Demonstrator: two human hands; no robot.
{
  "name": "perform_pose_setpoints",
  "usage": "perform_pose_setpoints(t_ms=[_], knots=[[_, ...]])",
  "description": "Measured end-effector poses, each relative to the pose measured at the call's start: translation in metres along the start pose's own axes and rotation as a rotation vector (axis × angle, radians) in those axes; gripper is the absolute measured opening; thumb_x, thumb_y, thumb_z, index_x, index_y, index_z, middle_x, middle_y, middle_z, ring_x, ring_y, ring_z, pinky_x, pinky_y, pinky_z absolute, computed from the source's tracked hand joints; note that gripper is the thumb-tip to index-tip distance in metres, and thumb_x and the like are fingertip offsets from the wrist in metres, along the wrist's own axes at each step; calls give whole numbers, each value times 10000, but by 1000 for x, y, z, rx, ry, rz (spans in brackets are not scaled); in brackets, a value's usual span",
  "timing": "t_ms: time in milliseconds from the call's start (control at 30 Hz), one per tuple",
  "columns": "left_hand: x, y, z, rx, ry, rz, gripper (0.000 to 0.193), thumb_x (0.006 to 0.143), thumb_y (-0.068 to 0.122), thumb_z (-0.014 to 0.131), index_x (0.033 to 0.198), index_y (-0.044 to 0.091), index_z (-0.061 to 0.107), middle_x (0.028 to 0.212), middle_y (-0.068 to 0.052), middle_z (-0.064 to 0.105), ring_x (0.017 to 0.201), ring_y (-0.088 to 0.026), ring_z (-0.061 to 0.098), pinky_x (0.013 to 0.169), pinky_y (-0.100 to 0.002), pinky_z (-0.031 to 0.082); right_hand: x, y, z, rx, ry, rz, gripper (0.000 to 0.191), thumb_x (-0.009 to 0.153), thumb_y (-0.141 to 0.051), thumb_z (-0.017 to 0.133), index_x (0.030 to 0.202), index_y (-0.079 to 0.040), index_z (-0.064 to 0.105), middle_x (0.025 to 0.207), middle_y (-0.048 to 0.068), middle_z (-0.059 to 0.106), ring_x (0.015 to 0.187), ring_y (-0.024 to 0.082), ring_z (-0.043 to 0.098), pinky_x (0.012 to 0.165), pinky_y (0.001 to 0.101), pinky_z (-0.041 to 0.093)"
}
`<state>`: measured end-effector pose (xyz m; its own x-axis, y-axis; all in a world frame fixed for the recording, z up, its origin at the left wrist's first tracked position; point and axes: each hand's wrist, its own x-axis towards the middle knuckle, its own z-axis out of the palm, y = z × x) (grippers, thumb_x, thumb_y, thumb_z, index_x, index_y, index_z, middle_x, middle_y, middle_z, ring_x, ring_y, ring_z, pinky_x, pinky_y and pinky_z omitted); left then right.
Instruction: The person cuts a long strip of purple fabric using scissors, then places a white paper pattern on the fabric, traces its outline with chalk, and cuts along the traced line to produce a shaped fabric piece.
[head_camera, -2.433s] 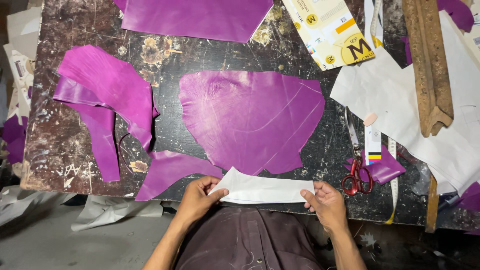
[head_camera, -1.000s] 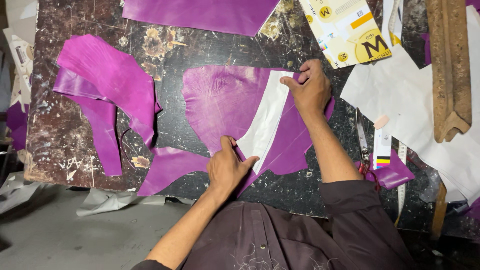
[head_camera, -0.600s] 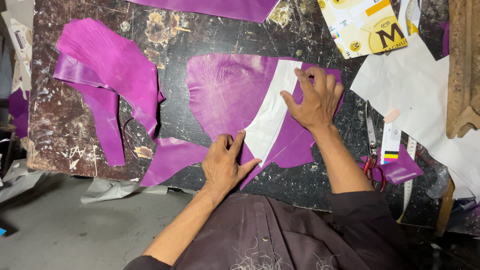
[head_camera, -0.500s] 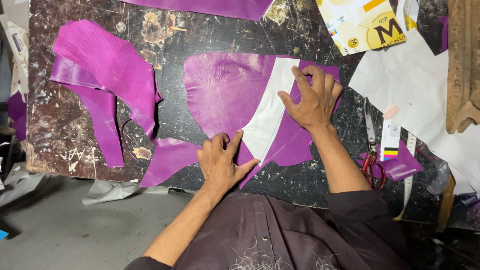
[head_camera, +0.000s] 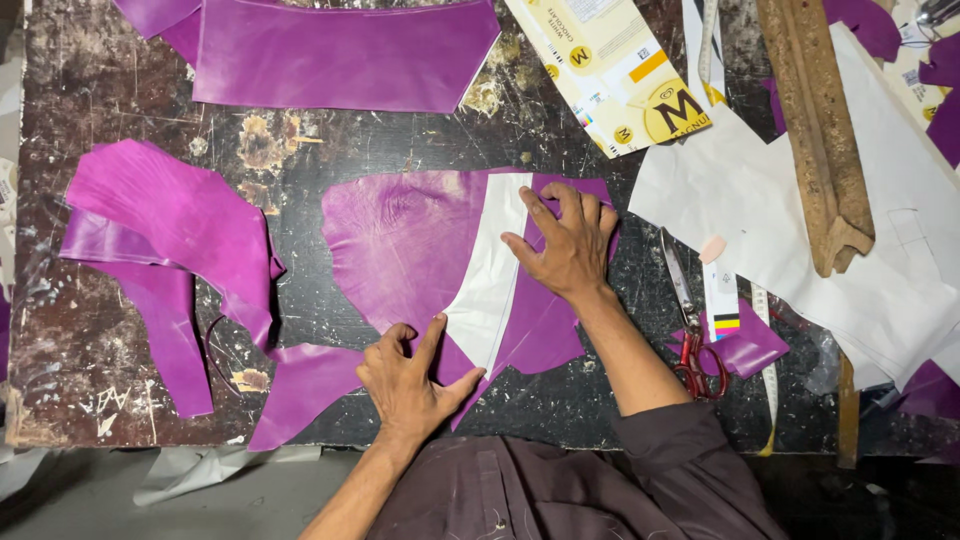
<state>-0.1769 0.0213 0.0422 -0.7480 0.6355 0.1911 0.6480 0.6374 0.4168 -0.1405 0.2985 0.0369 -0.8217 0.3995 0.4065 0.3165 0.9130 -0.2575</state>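
A curved white paper pattern strip lies across a large purple leather piece on the dark, scuffed worktable. My left hand presses flat on the strip's near end, fingers spread, thumb out toward the right. My right hand presses on the strip's far part and the leather beside it, fingers apart. Neither hand grips anything; both rest palm down.
More purple leather lies at the left, the top and near the front edge. Red-handled scissors lie right of my right forearm. White paper sheets, a printed carton flap and a rusty metal bar fill the right side.
I carried the white strip from the table's front edge onto the purple leather. Since half a second ago, both hands stay pressed on it, almost unmoved.
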Motion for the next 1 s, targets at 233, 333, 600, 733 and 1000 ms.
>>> perform_pose_setpoints(t_ms=[233, 333, 600, 733, 1000], knots=[[1, 0, 1, 1, 3, 5, 840, 606, 644, 860, 1314, 242, 654, 1185, -123, 512, 1002, -301, 444, 801, -467, 322, 2, 2, 1, 3, -31, 13, 641, 809, -517, 846, 1348, -204, 696, 1261, 44, 565, 1103, 254, 469, 910, 477, 304], [4, 5, -5, -24, 48, 36, 797, 621, 600, 853, 1296, 218, 671, 1178, -111, 532, 1010, -301, 465, 815, -470, 337, 2, 2, 2, 3, -20, 6, 635, 813, -519, 855, 1350, -217, 698, 1265, 39, 559, 1109, 257, 465, 923, 477, 302], [79, -19, -25, -43, -226, 411, 292, 875, 402, 793, 816, 116, 775, 1058, -20, 614, 995, -247, 524, 821, -432, 399, 3, 1, 1, -4, -66, -11, 641, 853, -537, 879, 1382, -229, 691, 1294, 46, 524, 1173, 256, 442, 958, 481, 290], [124, -11, -24, 27, -558, 561, 267, 695, 375, 855, 843, 164, 786, 1172, 9, 577, 1139, -250, 518, 916, -452, 466, 6, -7, -5, 23, -68, 6, 637, 858, -520, 885, 1392, -235, 689, 1314, 54, 520, 1182, 263, 439, 978, 489, 287], [171, 3, -30, 210, -711, 620, 1305, 388, 511, 961, 1539, 358, 363, 1649, 106, 205, 1213, -292, 480, 905, -486, 484, 6, -13, -10, 50, -37, -13, 617, 884, -479, 886, 1408, -228, 679, 1332, 50, 525, 1207, 270, 452, 998, 486, 293]])
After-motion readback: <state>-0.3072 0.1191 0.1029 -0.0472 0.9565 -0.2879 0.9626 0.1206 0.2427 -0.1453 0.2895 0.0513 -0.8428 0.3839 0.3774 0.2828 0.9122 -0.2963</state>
